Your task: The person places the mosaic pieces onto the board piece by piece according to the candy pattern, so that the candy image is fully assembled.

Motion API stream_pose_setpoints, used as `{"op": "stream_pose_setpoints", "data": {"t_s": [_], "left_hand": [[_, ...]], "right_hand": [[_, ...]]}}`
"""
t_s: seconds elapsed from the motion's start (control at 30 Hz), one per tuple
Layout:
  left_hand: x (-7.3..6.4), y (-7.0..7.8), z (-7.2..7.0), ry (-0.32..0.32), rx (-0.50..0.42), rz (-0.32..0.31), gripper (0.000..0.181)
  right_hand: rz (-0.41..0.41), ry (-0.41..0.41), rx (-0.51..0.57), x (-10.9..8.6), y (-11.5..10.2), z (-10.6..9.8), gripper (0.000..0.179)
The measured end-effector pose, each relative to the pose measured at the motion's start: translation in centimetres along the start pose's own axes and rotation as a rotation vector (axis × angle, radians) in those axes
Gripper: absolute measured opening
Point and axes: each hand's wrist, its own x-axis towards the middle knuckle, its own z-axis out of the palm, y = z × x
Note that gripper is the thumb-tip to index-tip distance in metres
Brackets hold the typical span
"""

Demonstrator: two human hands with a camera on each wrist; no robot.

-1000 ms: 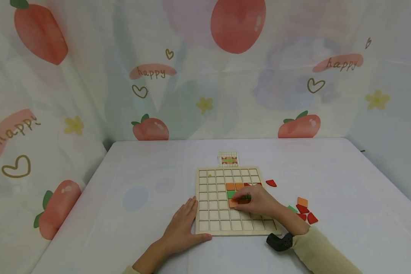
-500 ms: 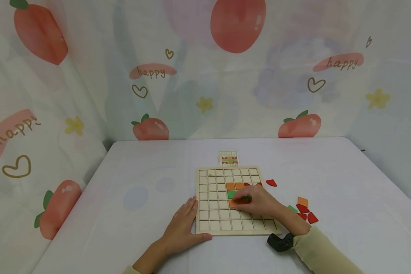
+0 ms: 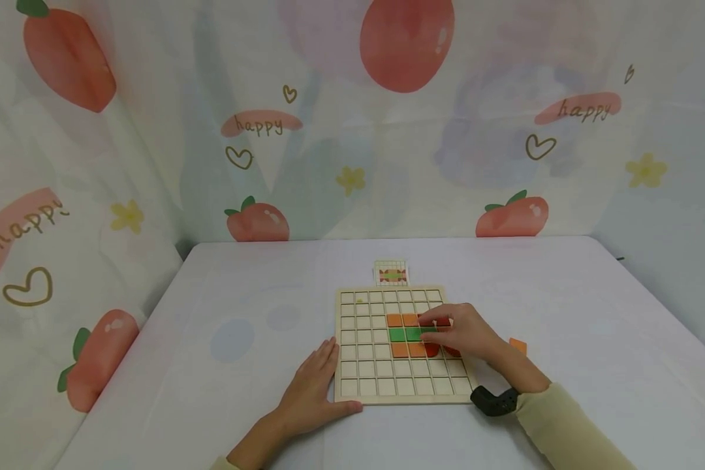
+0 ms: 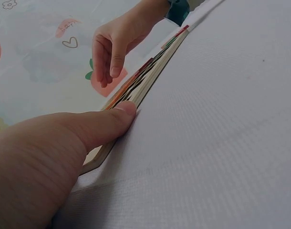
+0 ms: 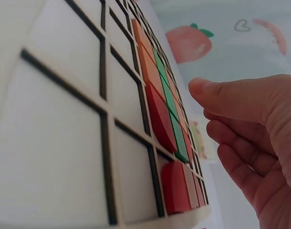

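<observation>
My left hand [image 3: 311, 391] rests against the left edge of a wooden grid board [image 3: 364, 370], fingers straight. Its thumb [image 4: 105, 125] lies at the board's near edge. Over the board's right half hovers my right hand [image 3: 469, 333], fingers loosely bent with nothing between them. Beneath and beside it, orange square tiles [image 3: 408, 350], green tiles [image 3: 397, 335] and red curved-edge pieces [image 3: 431, 350] fill cells in three rows. In the right wrist view, the right hand [image 5: 257, 129] is apart from the red piece [image 5: 159, 117] and green tiles [image 5: 167, 90]. The right hand hides part of the rows.
Behind the board lies a small pattern card [image 3: 391, 274]. A loose orange tile [image 3: 518, 345] shows past my right wrist, which wears a black device [image 3: 493, 401]. A printed cloth wall [image 3: 352, 130] stands behind the white table [image 3: 258, 281].
My right hand has lifted off the tiles and shifted right, uncovering more green, orange and red pieces. Its arm now covers most loose pieces at the right. The left hand stays put.
</observation>
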Motion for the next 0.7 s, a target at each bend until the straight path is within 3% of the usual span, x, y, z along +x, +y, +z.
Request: {"op": "stream_pose_setpoints", "data": {"t_s": [0.17,0.7], "left_hand": [[0.1,-0.1,0.0,0.003,-0.002,-0.005,0.108],[0.1,-0.1,0.1,-0.004,0.004,-0.003,0.108]], "right_hand": [[0.039,0.034,0.024,-0.1,0.7,-1.0,0.029],[0.172,0.103,-0.052,-0.7,3.8,-3.4,0.03]]}}
